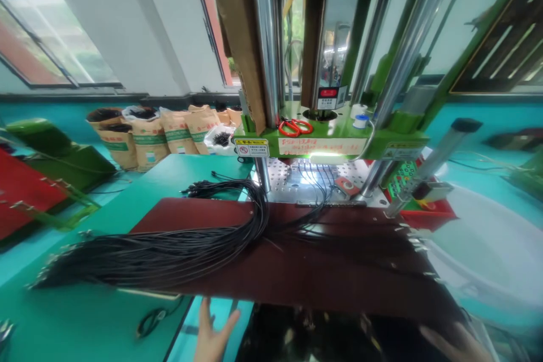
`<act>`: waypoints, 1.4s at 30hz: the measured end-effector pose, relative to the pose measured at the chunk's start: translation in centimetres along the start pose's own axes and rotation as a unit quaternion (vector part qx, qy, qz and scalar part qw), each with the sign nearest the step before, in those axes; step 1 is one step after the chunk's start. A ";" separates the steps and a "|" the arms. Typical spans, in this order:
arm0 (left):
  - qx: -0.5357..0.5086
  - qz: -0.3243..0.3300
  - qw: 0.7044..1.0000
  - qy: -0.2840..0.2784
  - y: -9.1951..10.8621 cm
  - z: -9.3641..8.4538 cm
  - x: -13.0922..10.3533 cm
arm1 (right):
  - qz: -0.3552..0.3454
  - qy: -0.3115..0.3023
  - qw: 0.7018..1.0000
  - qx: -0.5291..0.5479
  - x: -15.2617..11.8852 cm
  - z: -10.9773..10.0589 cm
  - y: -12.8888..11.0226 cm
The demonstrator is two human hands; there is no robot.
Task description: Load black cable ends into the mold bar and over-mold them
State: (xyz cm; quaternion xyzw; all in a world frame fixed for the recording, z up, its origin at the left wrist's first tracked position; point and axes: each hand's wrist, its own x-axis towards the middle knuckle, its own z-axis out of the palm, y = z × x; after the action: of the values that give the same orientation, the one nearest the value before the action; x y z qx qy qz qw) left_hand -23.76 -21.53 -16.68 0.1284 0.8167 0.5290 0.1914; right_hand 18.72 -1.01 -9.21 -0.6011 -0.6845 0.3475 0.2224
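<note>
Low in the view, my left hand (212, 334) is held up with thumb and fingers apart, holding nothing, just in front of the brown board (339, 283). My right hand (460, 345) is at the lower right by the board's near corner, blurred and partly cut off, its fingers stretched out with nothing seen in them. A thick bundle of black cables (161, 254) lies across the board's left part, metal connectors at its left end. Thinner black cables (314, 212) run from the board towards the metal plate (288, 184) under the green press (382, 144).
Orange-handled scissors (296, 127) and a blue-and-white spool (361, 121) rest on the press. A red bin (436, 215) and a large white tub (487, 237) stand right. Paper sacks (150, 138) line the back wall. A small coiled cable (150, 322) lies on the green table (85, 328).
</note>
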 end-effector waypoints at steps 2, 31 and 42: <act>-0.024 0.018 0.999 -0.033 0.6 0.7 1.3 | -0.009 0.020 1.000 0.020 0.8 1.1 -0.3; -0.028 0.059 0.998 -0.022 0.9 1.7 2.9 | 0.029 0.104 0.988 0.109 1.3 4.0 1.8; -0.005 0.050 0.998 -0.044 -0.4 1.1 4.1 | 0.028 0.075 0.984 0.160 0.9 3.8 0.6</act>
State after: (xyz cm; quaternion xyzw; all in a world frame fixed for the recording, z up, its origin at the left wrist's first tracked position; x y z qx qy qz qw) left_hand -26.90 -19.12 -18.16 0.1909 0.7974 0.5361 0.2008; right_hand 16.21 -0.93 -12.28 -0.6013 -0.5844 0.4124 0.3561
